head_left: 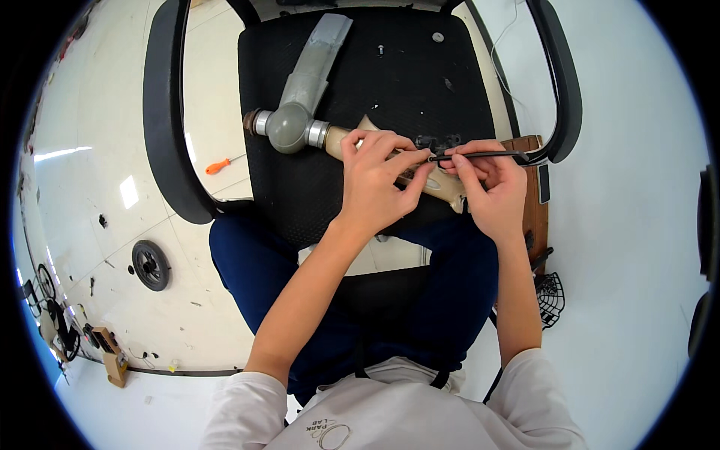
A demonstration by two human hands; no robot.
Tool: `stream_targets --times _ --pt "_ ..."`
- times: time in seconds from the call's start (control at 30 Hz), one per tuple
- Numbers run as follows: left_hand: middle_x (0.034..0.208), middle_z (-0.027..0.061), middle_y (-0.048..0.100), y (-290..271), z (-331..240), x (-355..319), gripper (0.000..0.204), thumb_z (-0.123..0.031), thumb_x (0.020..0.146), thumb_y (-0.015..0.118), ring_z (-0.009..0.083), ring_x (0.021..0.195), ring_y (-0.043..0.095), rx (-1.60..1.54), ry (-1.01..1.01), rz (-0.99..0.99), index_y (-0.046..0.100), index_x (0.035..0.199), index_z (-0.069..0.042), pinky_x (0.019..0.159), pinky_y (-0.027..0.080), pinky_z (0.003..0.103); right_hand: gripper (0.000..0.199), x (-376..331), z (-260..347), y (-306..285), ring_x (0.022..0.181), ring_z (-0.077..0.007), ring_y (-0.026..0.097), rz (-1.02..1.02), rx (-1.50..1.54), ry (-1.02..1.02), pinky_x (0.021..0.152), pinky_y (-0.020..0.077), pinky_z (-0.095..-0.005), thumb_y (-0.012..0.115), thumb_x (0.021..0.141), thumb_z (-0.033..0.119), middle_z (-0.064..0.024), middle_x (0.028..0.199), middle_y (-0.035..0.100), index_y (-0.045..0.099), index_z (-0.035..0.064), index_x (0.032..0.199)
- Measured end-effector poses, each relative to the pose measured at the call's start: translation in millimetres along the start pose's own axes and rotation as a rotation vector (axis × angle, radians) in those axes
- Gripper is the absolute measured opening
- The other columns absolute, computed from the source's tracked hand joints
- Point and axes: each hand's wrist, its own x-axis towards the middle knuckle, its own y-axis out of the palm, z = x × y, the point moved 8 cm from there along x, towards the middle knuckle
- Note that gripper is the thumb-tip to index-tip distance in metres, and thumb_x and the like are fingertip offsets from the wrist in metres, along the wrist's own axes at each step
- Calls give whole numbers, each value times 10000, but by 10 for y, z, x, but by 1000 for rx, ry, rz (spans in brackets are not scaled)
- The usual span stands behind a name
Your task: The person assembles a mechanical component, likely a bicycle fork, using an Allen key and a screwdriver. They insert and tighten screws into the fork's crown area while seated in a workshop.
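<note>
Across the black chair seat lies a grey and beige device [288,129] with a round grey housing, silver collars and a flat grey arm. Its beige body [442,186] extends to the right beneath both hands. My right hand [491,184] pinches a slim black rod-like tool [487,154], held nearly level. My left hand [379,176] rests over the beige body, thumb and index finger closed together around the tool's left tip. A tiny piece may be between them, too small to name. The fingers partly cover the body at that spot.
On the seat [405,82] lie a small screw [380,50], a round metal washer-like piece [438,37] and dark bits. Armrests [166,112] rise on both sides. An orange-handled screwdriver [218,166] and a black wheel [151,265] lie on the floor at left. A brown wooden box [535,202] stands at right.
</note>
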Motion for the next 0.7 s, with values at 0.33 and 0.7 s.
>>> stream_targets --times 0.33,0.7 --pt "905 -32 665 -216 122 -165 128 -161 763 811 161 911 619 -9 -9 -8 770 882 -138 931 332 392 100 -27 389 445 862 -194 742 254 -564 -222 777 596 -276 635 885 -70 -116 941 729 696 -71 965" --pt "865 -58 697 -325 278 -171 104 -152 755 803 144 882 615 -9 39 45 777 854 -133 862 329 399 94 60 338 644 851 -223 733 280 -433 -153 784 580 -289 639 899 -27 -125 936 732 693 -49 973"
